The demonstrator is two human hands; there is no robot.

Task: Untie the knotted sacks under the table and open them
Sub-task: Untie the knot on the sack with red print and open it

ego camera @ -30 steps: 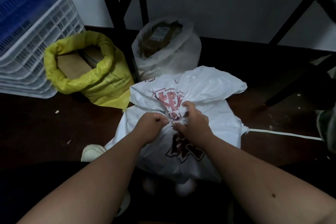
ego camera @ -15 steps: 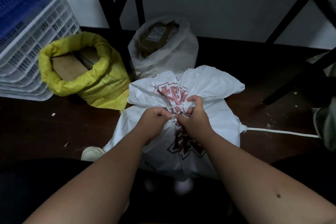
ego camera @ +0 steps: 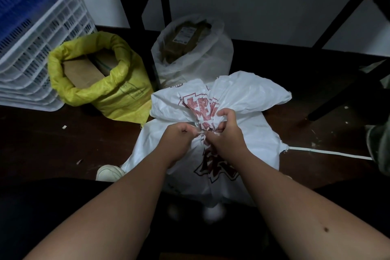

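The white sack [ego camera: 249,99] with red print stands on the dark floor [ego camera: 63,143], close in front of the person. Both hands meet at its tied neck: the left hand [ego camera: 177,141] has a tight grip, pinching the knot [ego camera: 201,132], and the right hand [ego camera: 226,135] curls around the gathered neck just beside it. Behind stand a yellow sack [ego camera: 118,91] and a clear sack [ego camera: 202,59], both open, near black table legs [ego camera: 135,6].
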